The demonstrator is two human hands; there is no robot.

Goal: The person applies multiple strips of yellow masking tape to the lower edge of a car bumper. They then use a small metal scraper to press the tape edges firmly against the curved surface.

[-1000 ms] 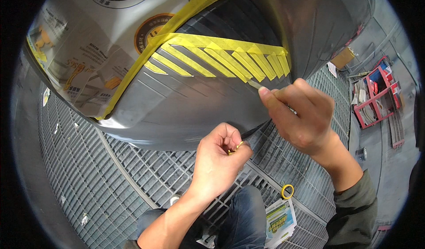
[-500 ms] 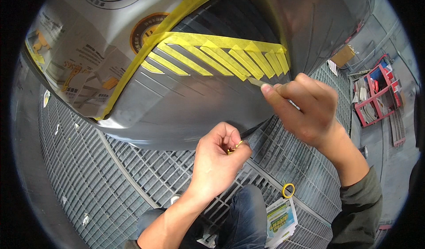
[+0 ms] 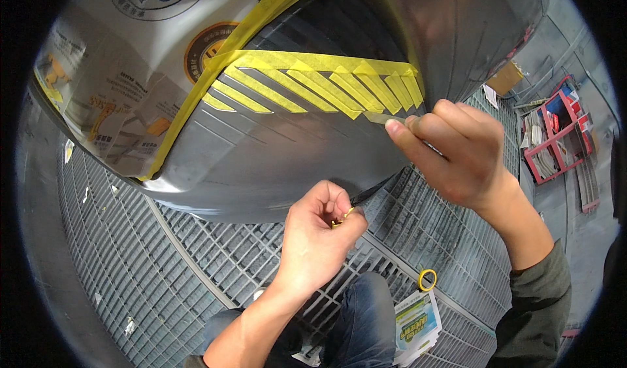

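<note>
A dark grey curved panel [image 3: 255,152], like a car bumper, carries slanted strips of yellow masking tape [image 3: 317,92] below a longer tape band. My right hand [image 3: 457,152] pinches a thin, pale blade [image 3: 375,117] between thumb and fingers. The blade's tip lies by the lower end of one slanted strip; whether it touches the tape or only the panel I cannot tell. Lower down, in front of the panel, my left hand [image 3: 317,237] is closed on small scraps of yellow tape [image 3: 339,220], mostly hidden by its fingers.
Printed masking paper [image 3: 124,61] covers the panel's upper left, edged with yellow tape. Below is a metal grate floor [image 3: 130,237]. A tape roll [image 3: 427,280] rests by a stack of printed sheets [image 3: 418,329]. A red rack [image 3: 555,136] and a cardboard box [image 3: 504,80] stand at right.
My right hand has shifted slightly right, and more of the blade shows. The panel sits a little further left in view. My left hand keeps its hold on the tape scraps.
</note>
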